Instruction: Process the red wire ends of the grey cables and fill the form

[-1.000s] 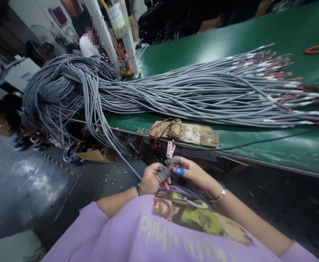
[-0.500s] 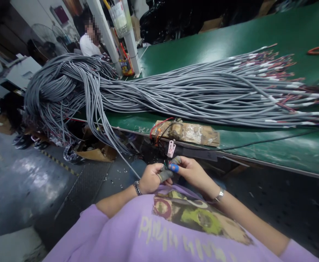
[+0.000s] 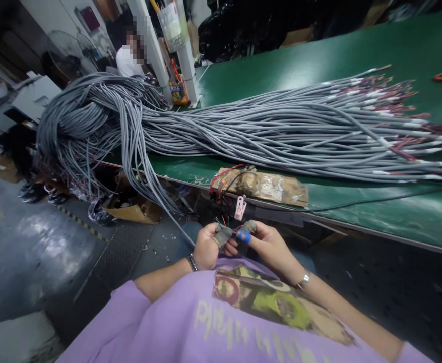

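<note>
My left hand (image 3: 210,245) is closed round the end of a grey cable (image 3: 181,229), which runs down to it from the large bundle. Thin coloured wires (image 3: 224,221), green and red among them, fan out above its covered thumb and fingers. Just to the right, my right hand (image 3: 268,244) pinches a thin red wire (image 3: 237,229) between a blue-wrapped thumb and a grey-covered finger. Both hands are in front of my lilac shirt, below the bench edge. A pink clip (image 3: 240,207) hangs just above them. The cable end inside my left fingers is hidden.
A long bundle of grey cables (image 3: 221,131) lies across the green bench (image 3: 357,201). By the front edge is a wooden board (image 3: 273,186) with wiring. A cardboard box (image 3: 133,209) stands below at left. A person in white (image 3: 129,61) sits behind.
My hands have drawn slightly apart, and a red wire now stretches between them. More coloured wires show above my left hand. The view has shifted slightly.
</note>
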